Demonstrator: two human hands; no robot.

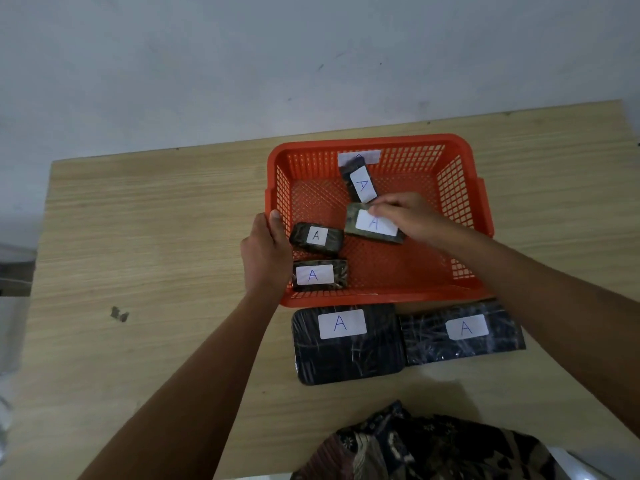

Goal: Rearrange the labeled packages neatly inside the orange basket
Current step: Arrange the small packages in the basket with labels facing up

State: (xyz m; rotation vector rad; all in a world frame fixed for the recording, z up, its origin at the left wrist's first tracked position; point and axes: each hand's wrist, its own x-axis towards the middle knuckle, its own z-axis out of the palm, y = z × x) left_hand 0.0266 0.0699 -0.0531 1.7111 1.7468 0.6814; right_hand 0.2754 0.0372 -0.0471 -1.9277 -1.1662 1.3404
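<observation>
An orange basket (460, 188) stands on the wooden table. Inside lie several small dark packages with white "A" labels: one leaning at the back wall (358, 180), one in the middle (363, 225), one at the left (316, 238) and one at the front left corner (320, 275). My right hand (405, 214) reaches in from the right and its fingers grip the top edge of the middle package. My left hand (265, 251) clasps the basket's left rim, thumb over the edge. Two large dark labelled packages (348, 344) (462, 332) lie on the table in front of the basket.
The light wooden table (156, 254) ends at a grey wall behind the basket. A patterned dark cloth (426, 448) is at the near edge. A small dark mark (119, 314) shows on the tabletop at the left.
</observation>
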